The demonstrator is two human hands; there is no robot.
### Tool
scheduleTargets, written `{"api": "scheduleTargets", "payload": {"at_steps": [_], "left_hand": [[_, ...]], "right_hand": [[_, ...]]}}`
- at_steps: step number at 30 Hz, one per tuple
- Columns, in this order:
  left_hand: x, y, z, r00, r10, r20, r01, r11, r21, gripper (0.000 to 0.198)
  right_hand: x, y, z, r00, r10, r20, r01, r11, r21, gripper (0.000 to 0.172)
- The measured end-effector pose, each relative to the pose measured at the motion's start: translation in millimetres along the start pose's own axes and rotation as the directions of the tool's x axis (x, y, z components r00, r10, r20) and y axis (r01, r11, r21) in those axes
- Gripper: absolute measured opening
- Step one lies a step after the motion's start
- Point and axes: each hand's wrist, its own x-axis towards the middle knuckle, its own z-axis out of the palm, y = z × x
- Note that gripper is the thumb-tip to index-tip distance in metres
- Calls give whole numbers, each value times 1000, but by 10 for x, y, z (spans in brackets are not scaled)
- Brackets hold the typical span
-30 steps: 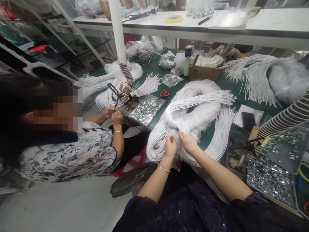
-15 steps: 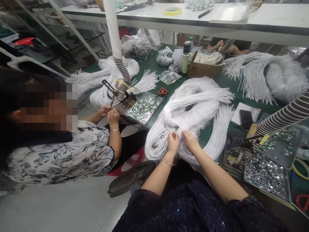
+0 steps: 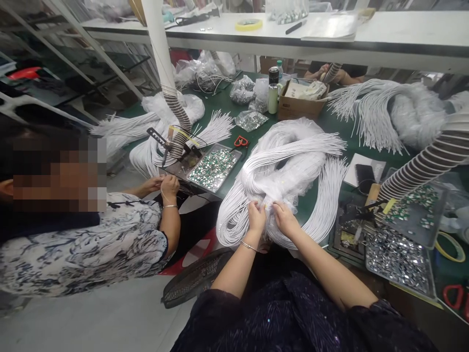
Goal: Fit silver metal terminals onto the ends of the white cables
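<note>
A large coiled bundle of thin white cables [image 3: 234, 215] lies in front of me on the green table, with clear plastic wrap [image 3: 293, 166] around part of it. At the near side of the coil, my left hand [image 3: 257, 217] is closed in a pinch. Close beside it, my right hand [image 3: 285, 219] has thumb and fingers pressed together. What sits between the fingertips of either hand is too small to make out. Both hands are against the cables and wrap, a small gap apart.
To the left a co-worker [image 3: 168, 190] handles something small beside a tray of green-and-silver parts [image 3: 234, 155]. Red-handled scissors [image 3: 241, 141] lie behind the coil. At right are a ribbed hose [image 3: 421, 156], a tray of metal pieces [image 3: 432, 278] and a phone [image 3: 365, 178].
The whole view has shifted slightly, so most things appear a little further left. My hands stay at the near side of the coil, still pinched.
</note>
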Motion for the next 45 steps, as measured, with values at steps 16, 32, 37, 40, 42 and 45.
{"api": "scheduleTargets", "payload": {"at_steps": [16,32,37,40,42,45], "left_hand": [[-945,465,-87,832,-121,542,252,952,-176,16],[-1076,411,72,666,-389,636,415,902,117,7],[-1030,302,95,621,-468,629,461,867,190,13],[-1014,244,99,594,-508,624,503,840,206,14],[-1008,213,109,570,-524,632,544,818,187,16],[-992,171,142,534,-528,660,620,776,119,20]], "right_hand": [[-626,-338,-493,945,322,-55,-259,843,472,30],[-874,29,-430,921,382,-79,-324,862,391,11],[-921,86,-416,926,376,-17,-345,865,364,13],[-947,108,-412,930,367,0,-346,878,331,12],[-961,112,-406,934,357,-15,-336,893,300,11],[-977,100,-391,941,334,-57,-309,916,256,10]]}}
